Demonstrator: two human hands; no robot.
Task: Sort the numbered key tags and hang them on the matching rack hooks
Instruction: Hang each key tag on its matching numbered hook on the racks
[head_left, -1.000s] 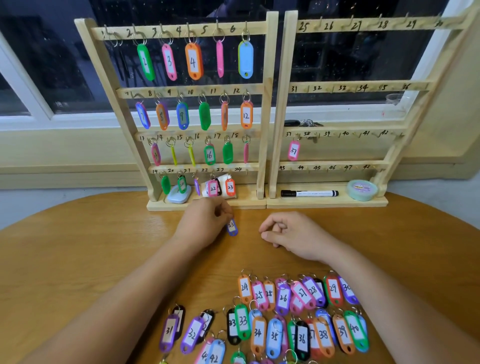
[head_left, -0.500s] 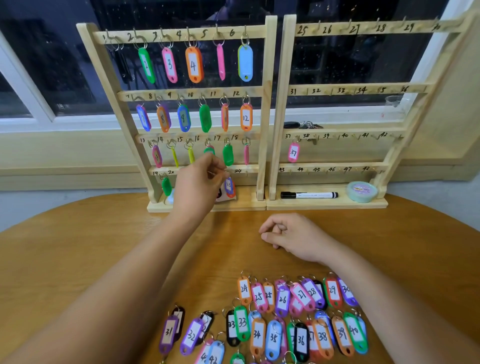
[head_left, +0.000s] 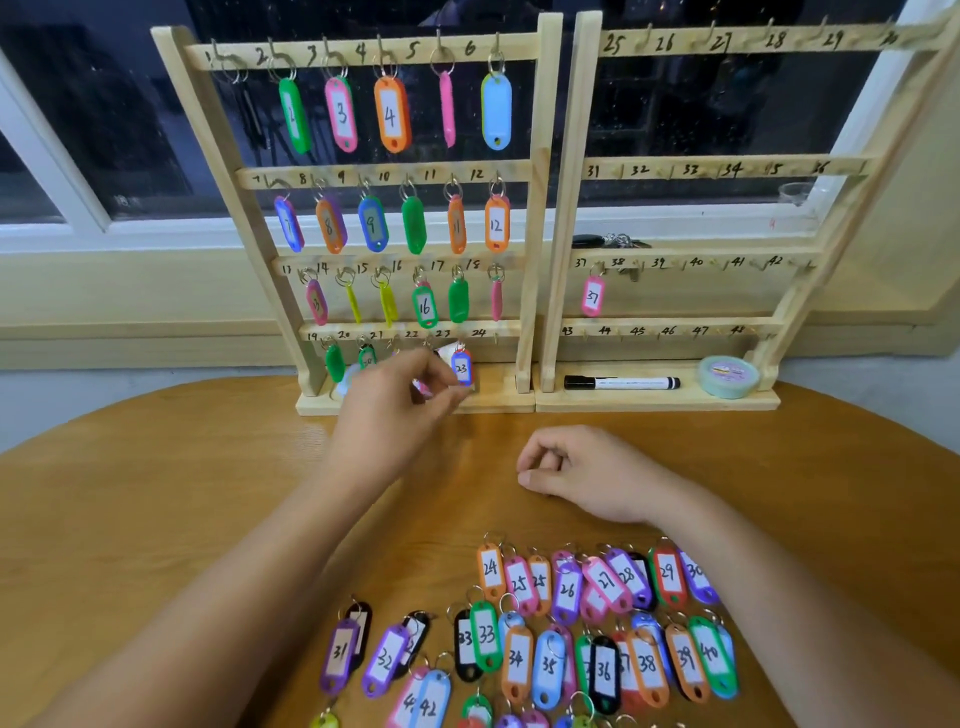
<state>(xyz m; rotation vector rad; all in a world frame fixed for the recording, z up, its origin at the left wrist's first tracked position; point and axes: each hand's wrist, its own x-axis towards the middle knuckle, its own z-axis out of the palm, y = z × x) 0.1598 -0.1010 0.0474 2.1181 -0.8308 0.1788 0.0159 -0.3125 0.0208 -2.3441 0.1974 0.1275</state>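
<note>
Tag 23 hangs on its hook, bottom row of left rack. Left hand pinches its lower end, prob. to steady it. Right hand rests loosely curled on table, holding nothing; loose tags wait near, sorted by no.

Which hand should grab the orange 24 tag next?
Probably the right. The right hand rests empty on the table near the orange 24 tag; the left hand is up at the rack by tag 23.
</note>
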